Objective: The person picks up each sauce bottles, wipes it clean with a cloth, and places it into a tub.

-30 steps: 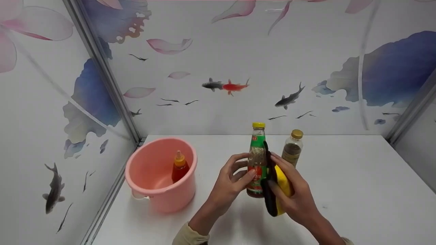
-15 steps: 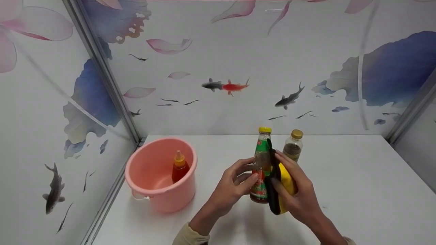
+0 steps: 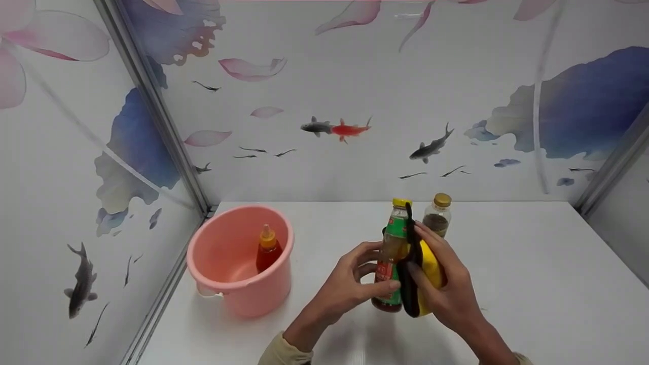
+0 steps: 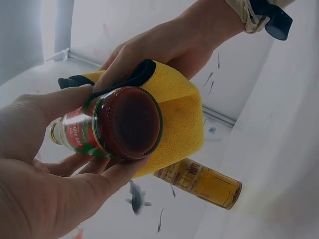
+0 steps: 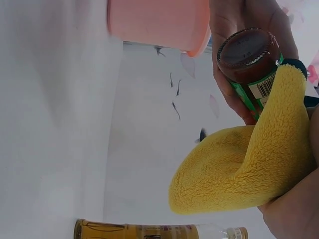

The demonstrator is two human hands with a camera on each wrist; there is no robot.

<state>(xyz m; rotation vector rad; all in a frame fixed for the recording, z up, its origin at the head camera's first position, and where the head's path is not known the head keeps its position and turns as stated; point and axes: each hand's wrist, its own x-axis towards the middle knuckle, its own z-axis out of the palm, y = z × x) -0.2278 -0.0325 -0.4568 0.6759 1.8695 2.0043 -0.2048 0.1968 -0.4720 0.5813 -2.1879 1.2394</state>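
holding green-and-red labelled bottle [image 3: 391,263], barcode showing, yellow cloth [image 3: 427,271] pressed alongside

No word or brand can be read for certain. The sauce bottle [image 4: 117,124], held in the grip of the left hand [image 4: 45,169], wears a red and green label with white lettering just beside the fingers, too blurred to make out. On the side of that bottle [image 5: 251,64] toward the yellow cloth [image 5: 249,164] stands a white panel with a barcode; its digits are too small to read. The label of the amber bottle [image 4: 199,181] lying beyond the grip is also illegible.
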